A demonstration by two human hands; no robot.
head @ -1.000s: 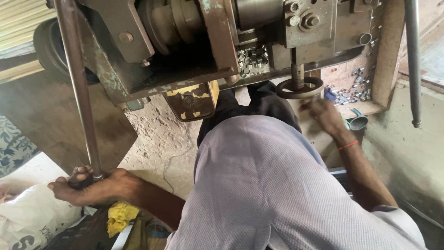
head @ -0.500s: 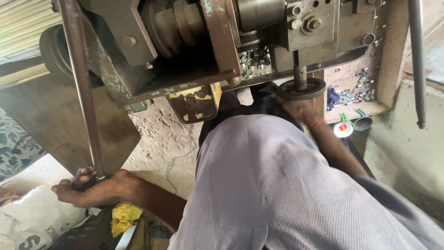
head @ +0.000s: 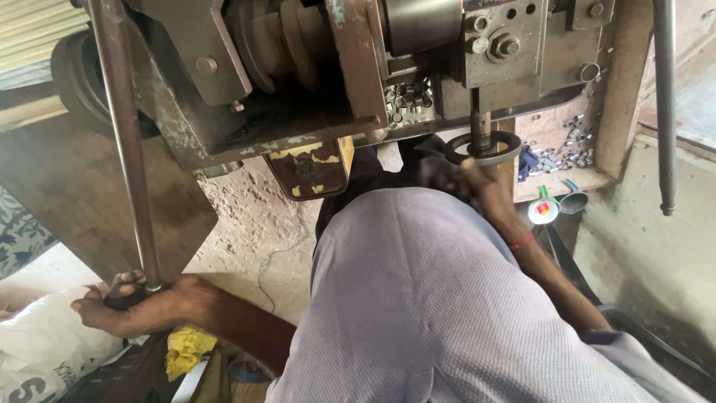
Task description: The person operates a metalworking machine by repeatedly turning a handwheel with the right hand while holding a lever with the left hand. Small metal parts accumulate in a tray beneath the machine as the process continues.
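Lever rod [head: 127, 149] gripped by left hand [head: 134, 310]; right hand [head: 485, 186], grip unclear, beneath metal ring [head: 483, 147].

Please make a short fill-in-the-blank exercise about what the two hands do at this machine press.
1. The left hand grips the lower end of a long metal ____.
2. The right hand reaches up to a round metal ____ under the press's vertical shaft.
3. A ____ band sits on the right wrist.
4. A crumpled ____ cloth lies below the left forearm.

Missing words: lever; ring; red; yellow
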